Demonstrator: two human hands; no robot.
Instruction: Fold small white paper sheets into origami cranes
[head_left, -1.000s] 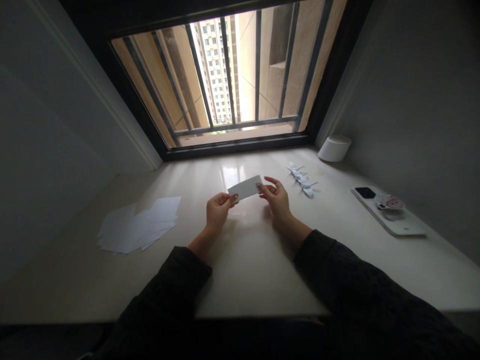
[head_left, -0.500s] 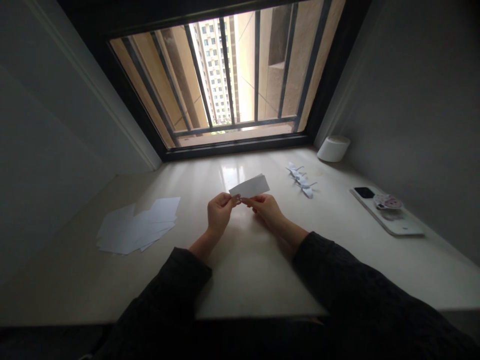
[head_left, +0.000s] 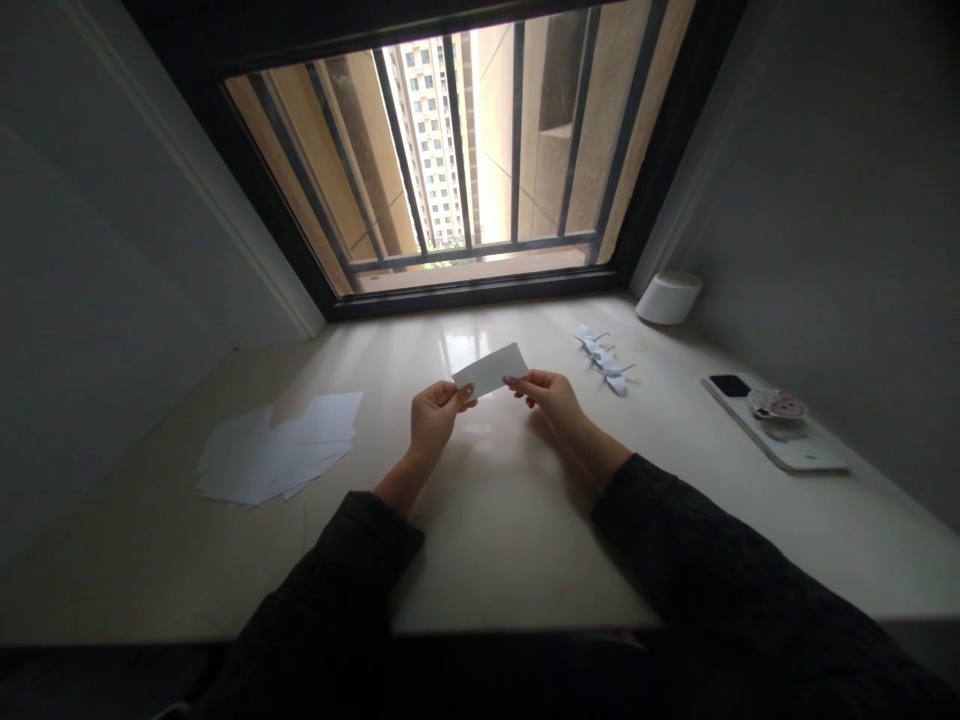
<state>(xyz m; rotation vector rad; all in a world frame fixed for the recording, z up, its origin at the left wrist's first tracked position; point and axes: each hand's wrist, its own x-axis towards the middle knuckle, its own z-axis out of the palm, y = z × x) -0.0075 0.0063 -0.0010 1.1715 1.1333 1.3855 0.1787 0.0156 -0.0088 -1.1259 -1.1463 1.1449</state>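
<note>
A small folded white paper (head_left: 490,369) is held up over the pale table (head_left: 495,520) in front of me. My left hand (head_left: 435,418) pinches its lower left corner. My right hand (head_left: 551,394) pinches its lower edge near the right end, fingers closed on the paper. Both arms wear dark sleeves. A loose pile of white sheets (head_left: 277,450) lies to the left, well clear of the hands. Several folded paper cranes (head_left: 604,358) sit in a row to the right of the hands.
A white phone (head_left: 780,435) with a round charm on it lies at the right. A white cylinder (head_left: 667,297) stands in the back right corner. A barred window (head_left: 465,160) lies behind the table, with grey walls on both sides.
My right hand slid along the paper's lower edge from the left end, beside my left fingers, toward the right end. The paper tilted slightly. The left hand kept its pinch.
</note>
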